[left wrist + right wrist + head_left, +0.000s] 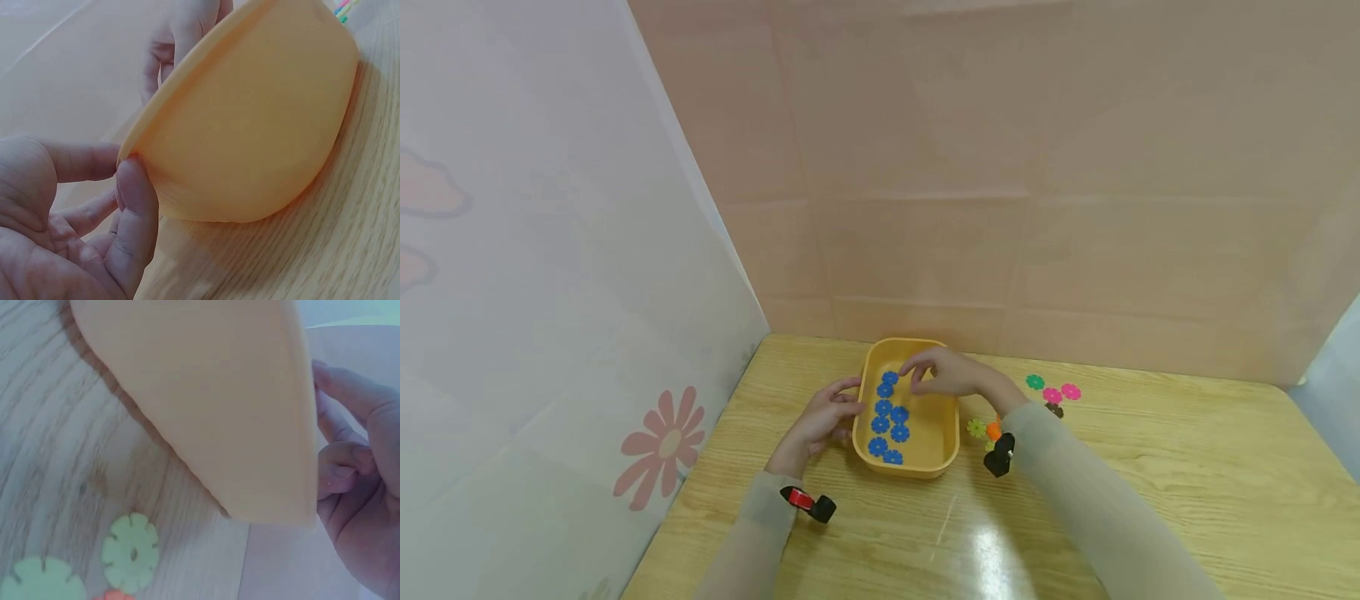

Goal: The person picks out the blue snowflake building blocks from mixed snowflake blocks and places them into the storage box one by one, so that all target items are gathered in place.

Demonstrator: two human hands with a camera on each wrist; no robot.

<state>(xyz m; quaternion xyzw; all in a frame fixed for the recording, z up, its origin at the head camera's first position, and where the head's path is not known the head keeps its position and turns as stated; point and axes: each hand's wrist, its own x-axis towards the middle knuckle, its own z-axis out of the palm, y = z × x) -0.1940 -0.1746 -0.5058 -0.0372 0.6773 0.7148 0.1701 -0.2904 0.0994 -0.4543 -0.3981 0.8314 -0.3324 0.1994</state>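
Observation:
A yellow plastic tub (925, 473) stands on the table, and several blue flower-shaped discs (899, 432) lie along the left half of its floor. At the tub's left rim, my left hand (829, 417) pinches the edge between thumb (136, 187) and forefinger. My right hand (951, 372) reaches over the far right part of the tub. Its forefinger stretches towards the farthest blue disc (890, 377), while other fingers bend inward. No disc shows in its grasp. The tub's wall hides the discs in both wrist views.
Right of the tub lie yellow-green discs (976, 427) and an orange disc (993, 431), partly behind the right wrist. Farther right are a green disc (1035, 382), pink discs (1071, 392) and a brown disc (1055, 411). A cloth-covered wall (910, 250) rises behind the table.

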